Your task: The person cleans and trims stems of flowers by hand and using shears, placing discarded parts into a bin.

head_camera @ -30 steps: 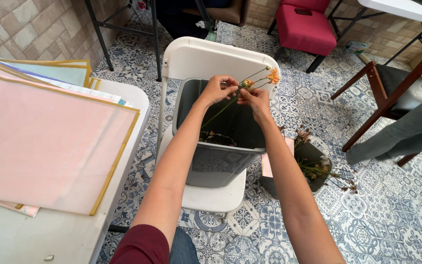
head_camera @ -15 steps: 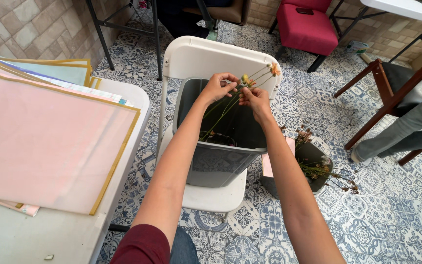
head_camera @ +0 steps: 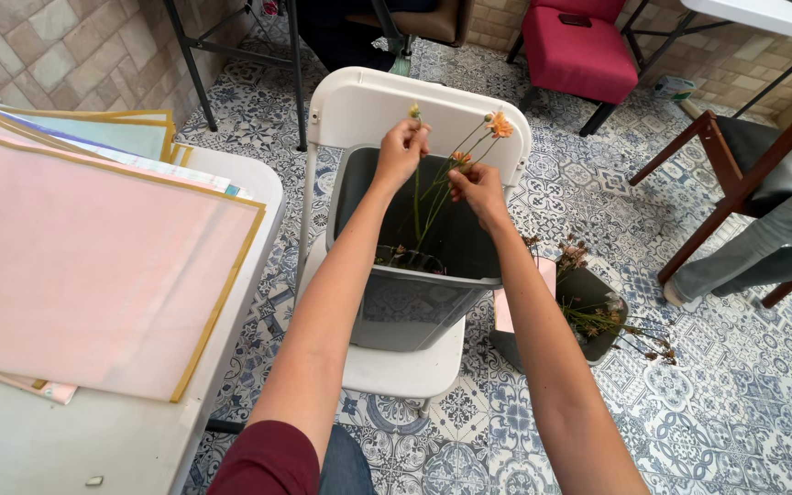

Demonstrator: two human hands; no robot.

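Observation:
Both my hands are over a dark grey bin (head_camera: 414, 298) that stands on a white folding chair (head_camera: 387, 101). My left hand (head_camera: 402, 147) pinches a thin green flower stem (head_camera: 416, 197) near its small yellow-green bud, holding it upright. My right hand (head_camera: 475, 186) grips a few long stems (head_camera: 442, 197) topped with orange flowers (head_camera: 500, 124); the stems reach down into the bin. More stems lie at the bin's bottom.
A white table (head_camera: 93, 431) at my left carries a stack of large pink and blue framed sheets (head_camera: 84, 266). A small dark pot of dried stems (head_camera: 593, 312) sits on the patterned tile floor. A red chair (head_camera: 575, 46), a wooden chair (head_camera: 753, 156) and another person's leg (head_camera: 763, 243) are at the right.
My hands have come apart a little. The left one has lifted a single stem upright, away from the bunch that the right hand keeps.

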